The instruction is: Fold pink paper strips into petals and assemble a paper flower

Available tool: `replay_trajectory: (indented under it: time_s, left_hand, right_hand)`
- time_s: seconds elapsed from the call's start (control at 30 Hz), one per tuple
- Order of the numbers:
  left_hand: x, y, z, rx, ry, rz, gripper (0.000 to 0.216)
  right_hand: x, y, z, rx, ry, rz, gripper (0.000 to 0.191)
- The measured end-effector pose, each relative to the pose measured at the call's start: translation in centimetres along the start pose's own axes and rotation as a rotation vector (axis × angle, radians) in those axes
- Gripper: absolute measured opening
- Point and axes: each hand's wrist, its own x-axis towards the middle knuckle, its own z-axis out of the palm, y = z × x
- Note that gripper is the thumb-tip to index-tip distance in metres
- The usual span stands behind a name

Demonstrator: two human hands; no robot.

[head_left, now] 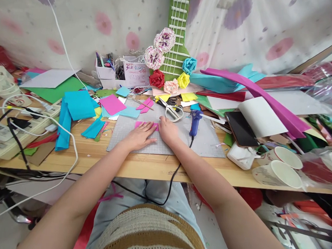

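Pressing flat with loosely spread fingers, the left hand (142, 136) covers most of a bright pink paper strip (137, 124). The right hand (168, 132) rests at the strip's right end, fingers curled; whether they pinch it cannot be told. The strip lies near the middle of a grey mat (210, 144) on a wooden table (146, 168). It looks thin and very light, likely easy to crease or tear; holding it down flat and taking it by its short ends or edges seems safest.

Just beyond the right hand lie white-handled scissors (167, 107). To the right stands a blue glue gun (195, 122), whose black cord (176, 175) passes the right forearm and drops over the table's front edge, a possible snag. Pink and blue paper scraps (129, 111) crowd the mat's far left. Farther out are a power strip (15, 144) at left, paper cups (277, 174) at right, and a green guitar-shaped board (181, 49) with paper flowers behind.
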Motion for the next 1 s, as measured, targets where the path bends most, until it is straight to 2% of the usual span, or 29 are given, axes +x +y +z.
replay_trajectory:
  time_s: [0.2,0.3,0.43,0.63,0.9,1.0]
  left_hand:
    - [-0.8,-0.8,-0.6,0.006,-0.028,-0.009,0.064]
    - [-1.0,-0.9,-0.7,0.002,-0.046,0.004,0.064]
    - [-0.9,-0.8,-0.7,-0.017,-0.056,-0.01,0.065]
    - [-0.8,-0.8,-0.8,-0.024,-0.071,-0.014,0.062]
    - [-0.8,-0.9,-1.1,-0.032,-0.079,-0.014,0.06]
    - [-0.9,-1.0,-0.9,-0.035,-0.059,-0.006,0.059]
  right_hand:
    - [0.1,0.3,0.0,0.054,-0.01,0.01,0.031]
    - [-0.2,0.4,-0.1,0.105,0.042,0.003,0.035]
    - [-0.8,0.2,0.0,0.128,0.151,-0.111,0.041]
    - [-0.8,0.1,0.6,0.112,0.162,-0.164,0.049]
    - [-0.9,3.2,0.1,0.09,0.117,-0.129,0.056]
    - [-0.9,3.8,-0.3,0.111,0.131,-0.226,0.05]
